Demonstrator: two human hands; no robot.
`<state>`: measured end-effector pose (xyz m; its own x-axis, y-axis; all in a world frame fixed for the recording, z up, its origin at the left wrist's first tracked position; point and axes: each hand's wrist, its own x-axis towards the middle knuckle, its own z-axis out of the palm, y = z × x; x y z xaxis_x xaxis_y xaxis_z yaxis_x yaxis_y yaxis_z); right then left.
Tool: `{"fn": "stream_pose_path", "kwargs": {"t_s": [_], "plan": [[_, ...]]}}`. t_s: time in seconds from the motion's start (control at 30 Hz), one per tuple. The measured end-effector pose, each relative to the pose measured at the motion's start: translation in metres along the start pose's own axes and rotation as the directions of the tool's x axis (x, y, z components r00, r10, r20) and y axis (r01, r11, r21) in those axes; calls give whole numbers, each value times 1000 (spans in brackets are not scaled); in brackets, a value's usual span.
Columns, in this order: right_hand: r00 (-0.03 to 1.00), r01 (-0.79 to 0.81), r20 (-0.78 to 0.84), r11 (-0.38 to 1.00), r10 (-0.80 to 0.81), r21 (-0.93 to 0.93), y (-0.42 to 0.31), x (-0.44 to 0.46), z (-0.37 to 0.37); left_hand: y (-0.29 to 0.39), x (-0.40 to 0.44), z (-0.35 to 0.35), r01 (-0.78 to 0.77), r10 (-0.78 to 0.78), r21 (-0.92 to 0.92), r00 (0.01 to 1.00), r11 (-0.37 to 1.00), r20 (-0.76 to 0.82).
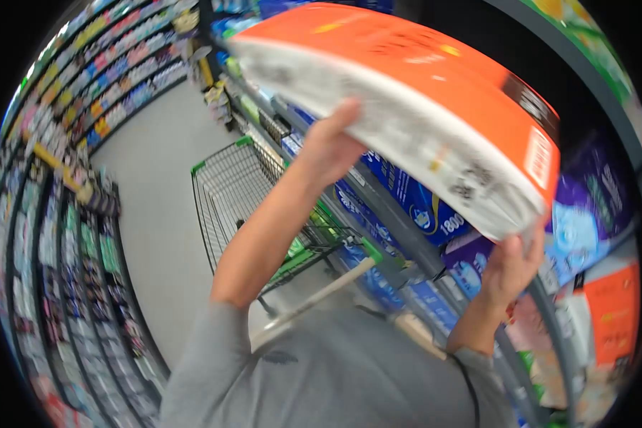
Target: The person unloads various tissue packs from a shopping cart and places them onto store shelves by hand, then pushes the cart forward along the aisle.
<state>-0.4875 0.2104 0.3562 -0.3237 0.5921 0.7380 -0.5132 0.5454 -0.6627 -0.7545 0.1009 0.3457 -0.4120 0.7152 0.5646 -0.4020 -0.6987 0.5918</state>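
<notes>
A large orange-and-white plastic-wrapped package is raised in front of the shelves, tilted down toward the right. My left hand grips its white near side, toward the left end. At the lower right corner, my right hand has its thumb and fingers on the wrapping. The far side of the package is hidden, and its print is blurred. Behind it, blue packs and a purple pack show on the shelf.
A black wire shopping cart with green corners stands in the aisle, its handle close to my body. Stocked shelves curve along the left. Another orange pack lies at the right, beside the shelf edge.
</notes>
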Motion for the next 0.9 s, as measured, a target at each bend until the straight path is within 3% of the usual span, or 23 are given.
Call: {"fn": "stream_pose_path", "kwargs": {"t_s": [0.13, 0.33, 0.4, 0.47, 0.53, 0.57, 0.6, 0.67, 0.7, 0.73, 0.8, 0.87, 0.9], "plan": [[965, 119, -237, 993, -116, -2, 3, 17, -28, -49, 43, 35, 117, -119, -115, 993, 986, -14], [960, 192, -140, 936, -242, -296, -6, 38, -55, -98, 80, 70, 141, -137, -177, 990, 974, 32], [952, 112, -228, 925, -205, -362, -10, 48, -35, -107, 85, 73, 151, -149, -181, 989, 972, 27], [963, 106, -199, 934, -182, -342, -6, 56, -31, -111, 90, 68, 199, -181, -223, 978, 954, 99], [968, 18, -231, 941, -102, -338, 0, 67, -19, -117, 92, 58, 208, -205, -278, 978, 938, 41], [985, -24, -167, 927, -42, -375, 3, 70, -18, -123, 96, 59, 232, -244, -334, 970, 914, 8], [990, -60, -142, 899, -3, -434, 6, 73, -22, -124, 95, 67, 192, -265, -377, 952, 906, -151], [999, 28, -23, 862, -46, -506, 24, 84, -27, -126, 95, 63, 245, -273, -397, 962, 885, -14], [993, 89, -28, 893, -113, -442, 38, 91, -28, -118, 92, 77, 261, -276, -337, 961, 905, 2], [994, 87, -6, 805, -112, -586, 42, 96, -30, -116, 92, 84, 306, -325, -341, 946, 889, 1], [996, 82, 24, 790, -85, -607, 45, 103, -28, -120, 99, 80, 372, -359, -303, 928, 877, 100], [996, -76, -7, 813, 88, -577, 42, 105, -29, -117, 102, 107, 361, -375, -197, 926, 911, -37], [995, -92, -35, 805, 89, -586, 50, 104, -13, -112, 110, 87, 381, -401, -204, 914, 902, -64]]}}
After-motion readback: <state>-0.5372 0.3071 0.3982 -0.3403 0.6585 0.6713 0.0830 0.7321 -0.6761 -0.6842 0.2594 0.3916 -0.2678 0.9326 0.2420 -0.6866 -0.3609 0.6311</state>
